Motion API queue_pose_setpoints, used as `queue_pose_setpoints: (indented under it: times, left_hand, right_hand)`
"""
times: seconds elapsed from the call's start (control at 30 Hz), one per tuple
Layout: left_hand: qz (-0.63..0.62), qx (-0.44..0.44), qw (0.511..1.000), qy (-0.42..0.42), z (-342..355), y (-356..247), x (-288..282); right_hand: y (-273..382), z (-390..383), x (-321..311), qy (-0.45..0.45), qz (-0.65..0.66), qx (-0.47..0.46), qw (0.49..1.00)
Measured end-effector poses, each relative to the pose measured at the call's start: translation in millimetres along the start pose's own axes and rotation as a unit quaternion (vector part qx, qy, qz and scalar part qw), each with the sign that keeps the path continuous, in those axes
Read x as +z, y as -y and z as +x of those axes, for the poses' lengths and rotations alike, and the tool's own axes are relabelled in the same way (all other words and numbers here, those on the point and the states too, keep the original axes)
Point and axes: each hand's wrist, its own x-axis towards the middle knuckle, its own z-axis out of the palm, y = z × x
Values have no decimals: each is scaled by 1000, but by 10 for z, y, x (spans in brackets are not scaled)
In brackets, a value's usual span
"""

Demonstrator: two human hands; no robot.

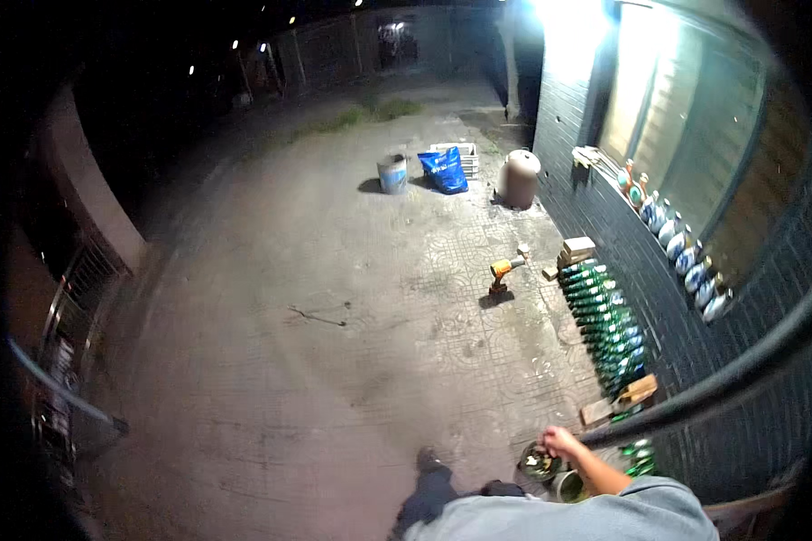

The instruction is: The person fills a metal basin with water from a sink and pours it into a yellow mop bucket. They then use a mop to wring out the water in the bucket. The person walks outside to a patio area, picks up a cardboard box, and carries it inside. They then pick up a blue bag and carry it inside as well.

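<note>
My right hand [558, 443] reaches down at the lower right, over the rim of a round dark container [530, 471] with small pale and yellowish pieces in it. The fingers are curled together; whatever they hold is too small to make out. Right beside it, below my forearm, stands a pale bucket [560, 491], partly hidden by my arm and grey sleeve. My left hand does not show. One dark shoe [430, 458] and a dark trouser leg are seen left of the containers.
Green bottles [604, 325] lie stacked along the dark brick wall, with bricks [577, 249] at the far end. An orange drill [500, 270] stands on the paving. Farther off are a bucket [392, 174], a blue sack [445, 171] and a tank [519, 180]. A dark pole [722, 379] crosses the right side.
</note>
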Motion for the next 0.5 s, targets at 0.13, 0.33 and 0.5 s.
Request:
queue_pose_setpoints:
  times: [0.13,0.33,0.5]
  left_hand:
    - [13,61,997,-45,1288,-2048,-746]
    - [-100,286,952,-38,2554,-6183,-2077]
    - [-161,358,914,-106,3418,-8038,-2216]
  right_hand:
    - [-782,-351,-294,30,180,377,908]
    - [-111,943,-459,-25,305,447,840]
    - [419,3610,-470,146,224,452,851]
